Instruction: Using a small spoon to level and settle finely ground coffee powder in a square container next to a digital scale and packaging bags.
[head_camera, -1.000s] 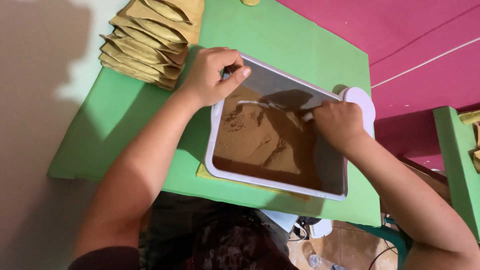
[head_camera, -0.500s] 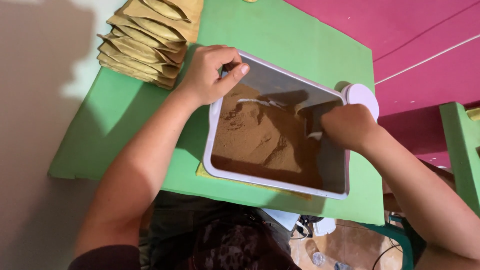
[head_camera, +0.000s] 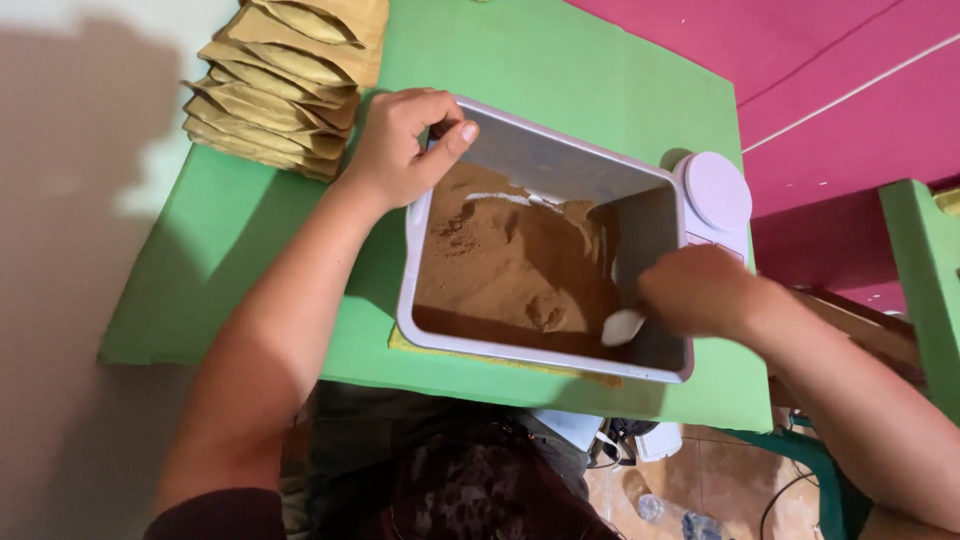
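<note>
Powder (head_camera: 505, 262), fine and brown, fills the left part of a white rectangular tray (head_camera: 560, 165) resting on the green worktop (head_camera: 240, 250). The left hand (head_camera: 400, 150) is clamped on the tray's far left corner, thumb over the rim. The right hand (head_camera: 695, 290) is closed around a small white spoon (head_camera: 622, 326), whose bowl touches the powder near the tray's near wall. Tan paper pouches (head_camera: 280, 85) are stacked beyond the left hand. A white scale (head_camera: 715, 195) sits just beside the tray.

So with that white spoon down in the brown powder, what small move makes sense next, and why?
Probably dip the white spoon into the brown powder beside it and lift: the right hand holds it low there, while the left hand grips the tray corner.
</note>
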